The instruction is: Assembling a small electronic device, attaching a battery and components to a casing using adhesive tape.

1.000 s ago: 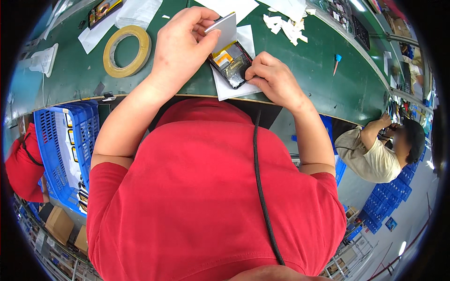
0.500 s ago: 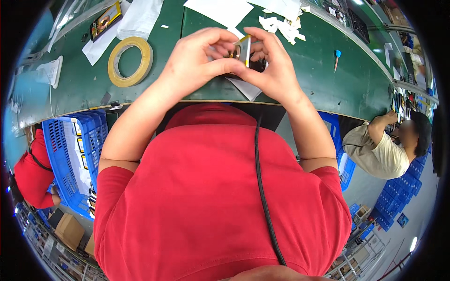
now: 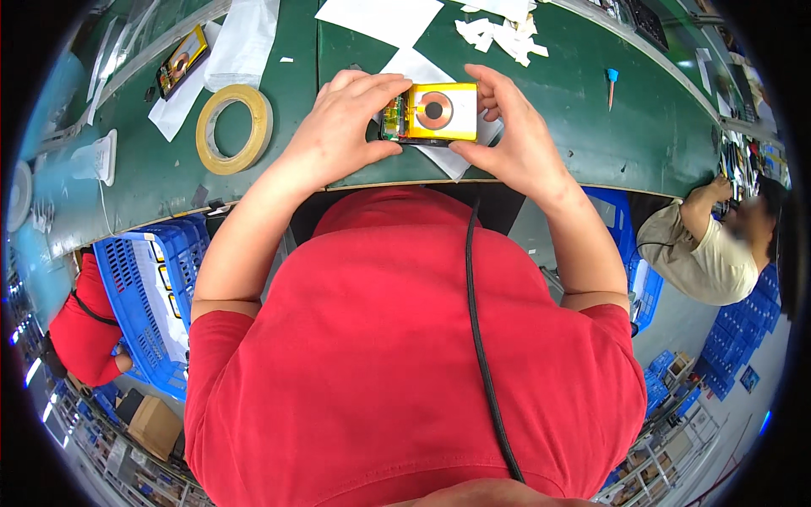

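Between my hands lies a rectangular electronic unit (image 3: 460, 99), seen face up. A round copper coil (image 3: 434, 111) sits on its white, yellow-edged pad, and a green circuit board (image 3: 393, 118) shows at its left end. My left hand (image 3: 338, 127) closes on that left end, thumb at the near corner and fingers over the far corner. At the other end, my right hand (image 3: 517, 139) holds the unit with the thumb at the near edge and the fingers curled by the right side. White paper (image 3: 411, 62) is partly hidden beneath it.
A roll of tan tape (image 3: 209, 131) lies on the green table (image 3: 566, 118), left of my hands. A similar coil unit (image 3: 182, 61) rests further left. White scraps (image 3: 511, 40) and a blue-topped tool (image 3: 612, 88) are to the right. Blue crates (image 3: 139, 279) stand below; people work on both sides.
The unit was tilted on edge between my fingers; now it lies flatter with its coil side up. My hands have moved apart to its two ends.
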Tool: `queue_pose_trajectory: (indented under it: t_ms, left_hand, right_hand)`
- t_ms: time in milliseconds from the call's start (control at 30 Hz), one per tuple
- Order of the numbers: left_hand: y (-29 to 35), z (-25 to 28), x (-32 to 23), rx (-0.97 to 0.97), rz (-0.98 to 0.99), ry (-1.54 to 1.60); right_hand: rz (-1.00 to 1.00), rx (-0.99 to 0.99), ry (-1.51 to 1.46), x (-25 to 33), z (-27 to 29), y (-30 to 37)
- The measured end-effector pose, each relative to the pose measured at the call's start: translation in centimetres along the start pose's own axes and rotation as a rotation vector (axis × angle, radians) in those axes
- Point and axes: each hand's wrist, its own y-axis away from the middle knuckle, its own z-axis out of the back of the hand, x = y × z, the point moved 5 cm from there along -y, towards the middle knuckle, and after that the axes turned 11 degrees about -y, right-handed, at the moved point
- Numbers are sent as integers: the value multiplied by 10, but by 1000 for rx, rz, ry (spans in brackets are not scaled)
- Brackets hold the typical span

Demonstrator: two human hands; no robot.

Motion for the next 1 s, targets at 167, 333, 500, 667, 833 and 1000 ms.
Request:
queue_pose_trajectory:
  t_ms: [167,333,500,667,833,1000]
  left_hand:
    - [1,-1,-1,-49,39,30]
    - [4,-2,0,-76,44,65]
    - [7,-2,-1,-64,85,18]
    - [8,-3,2,-52,98,4]
    - [8,-6,5,-53,88,14]
    - [9,-7,5,-61,94,-1]
  right_hand:
    - [72,21,131,3,3,-6]
    - [140,31,270,9,1,-8]
    - [149,51,253,5,6,-14]
    - [113,53,178,-5,6,-13]
    - [83,58,167,-5,5,-12]
    - [132,52,144,-12,3,-8]
